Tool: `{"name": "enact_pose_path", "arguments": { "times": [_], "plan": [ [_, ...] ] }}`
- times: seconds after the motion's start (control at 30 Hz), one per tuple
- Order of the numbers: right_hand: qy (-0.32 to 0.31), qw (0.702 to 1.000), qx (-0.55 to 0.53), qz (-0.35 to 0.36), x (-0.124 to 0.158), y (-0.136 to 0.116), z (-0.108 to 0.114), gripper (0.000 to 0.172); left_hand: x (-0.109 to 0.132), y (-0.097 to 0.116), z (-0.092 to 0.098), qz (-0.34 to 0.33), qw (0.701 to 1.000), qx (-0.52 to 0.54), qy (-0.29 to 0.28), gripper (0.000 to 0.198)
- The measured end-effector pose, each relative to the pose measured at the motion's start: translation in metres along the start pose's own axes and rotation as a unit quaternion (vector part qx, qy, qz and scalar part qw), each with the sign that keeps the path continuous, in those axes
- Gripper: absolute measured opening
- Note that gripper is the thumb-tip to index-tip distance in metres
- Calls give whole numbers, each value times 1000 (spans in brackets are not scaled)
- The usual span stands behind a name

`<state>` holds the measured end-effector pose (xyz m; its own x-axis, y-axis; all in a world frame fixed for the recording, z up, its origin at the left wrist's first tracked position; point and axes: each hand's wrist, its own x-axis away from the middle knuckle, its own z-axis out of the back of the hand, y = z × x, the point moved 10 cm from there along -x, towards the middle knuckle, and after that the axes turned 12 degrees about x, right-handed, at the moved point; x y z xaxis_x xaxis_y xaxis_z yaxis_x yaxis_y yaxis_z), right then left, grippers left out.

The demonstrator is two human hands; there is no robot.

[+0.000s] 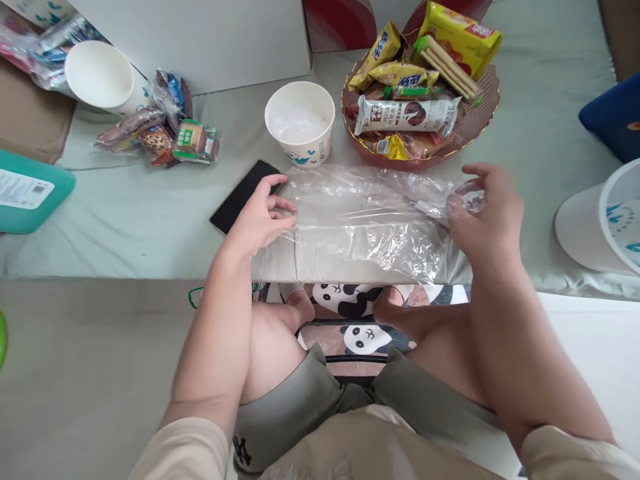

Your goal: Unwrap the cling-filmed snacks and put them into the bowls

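Note:
A clear, crinkled plastic bag [360, 213] lies stretched out along the front of the cloth-covered surface, reaching slightly over its edge. My right hand [487, 213] grips the bunched right end of the bag between thumb and fingers. At the bag's left end is my left hand [263, 213], its fingers spread and lightly bent, the tips against the plastic. Partly behind that hand lies a dark phone [245, 197]. Just beyond the bag stand a white paper cup [305, 143] with clear plastic inside and a pink glass bowl [487, 113] of wrapped snacks.
Wrapped snacks [160, 140] lie at left by another paper cup [100, 77]. A teal bottle [35, 190] rests at the left edge. On the right are a large white paper cup [595, 217] and a blue object [615, 120]. A white box [210, 40] stands behind.

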<state>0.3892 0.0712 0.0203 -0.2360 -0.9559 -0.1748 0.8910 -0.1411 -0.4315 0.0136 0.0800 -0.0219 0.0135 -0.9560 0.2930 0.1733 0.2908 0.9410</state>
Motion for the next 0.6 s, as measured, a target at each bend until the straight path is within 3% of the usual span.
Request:
{"name": "enact_pose_path", "arguments": {
  "times": [0.1,0.2,0.27,0.33,0.43,0.6],
  "plan": [
    [65,994,0,84,2,-8,4,58,0,9,4,-88,987,-129,41,74],
    [139,974,-36,177,9,-23,14,64,7,25,6,-196,952,-210,111,72],
    [157,959,-58,228,16,-35,17,51,13,35,-3,-258,929,-236,121,68],
    [159,954,-71,244,20,-42,18,24,18,42,-22,-301,914,-259,91,65],
    [157,950,-94,253,23,-49,17,1,20,43,-48,-322,899,-291,63,59],
    [128,930,-163,302,29,-59,17,3,7,35,-49,-291,905,-277,141,43]
  ]
}}
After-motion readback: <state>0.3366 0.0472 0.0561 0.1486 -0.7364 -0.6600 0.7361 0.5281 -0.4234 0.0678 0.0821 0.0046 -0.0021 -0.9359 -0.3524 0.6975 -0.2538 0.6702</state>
